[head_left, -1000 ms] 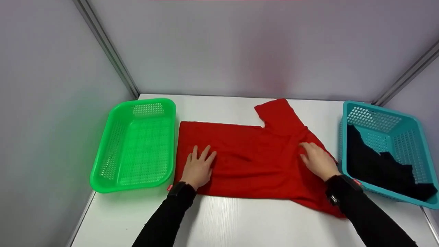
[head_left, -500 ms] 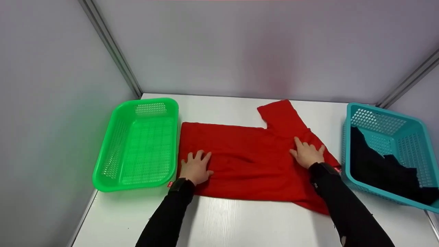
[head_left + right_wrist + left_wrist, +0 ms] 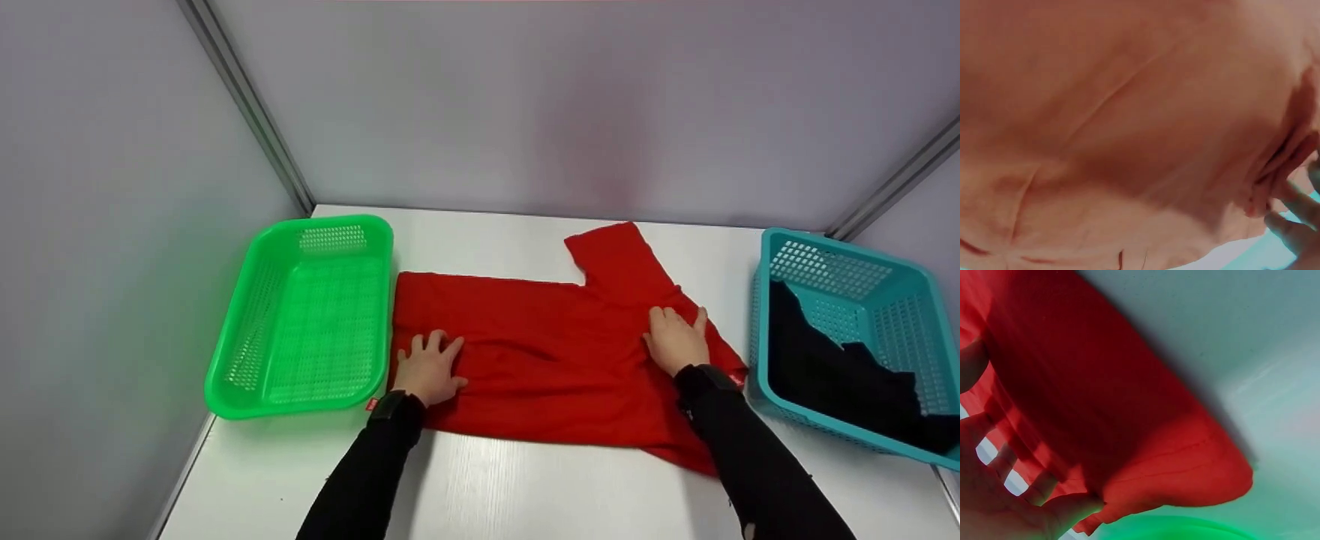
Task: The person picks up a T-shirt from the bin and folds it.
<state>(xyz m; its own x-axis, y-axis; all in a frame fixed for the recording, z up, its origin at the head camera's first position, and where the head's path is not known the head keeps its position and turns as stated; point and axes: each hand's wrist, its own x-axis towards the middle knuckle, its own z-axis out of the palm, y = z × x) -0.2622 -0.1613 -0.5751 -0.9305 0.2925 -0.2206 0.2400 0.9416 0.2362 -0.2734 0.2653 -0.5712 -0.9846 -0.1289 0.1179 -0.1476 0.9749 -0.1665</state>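
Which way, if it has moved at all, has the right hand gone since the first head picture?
Yes: the right hand has moved mainly left, farther from the teal basket, which stays put.

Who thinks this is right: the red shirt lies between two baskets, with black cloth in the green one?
Wrong: the head view shows black cloth in the blue basket, not the green basket; the red shirt lies between them.
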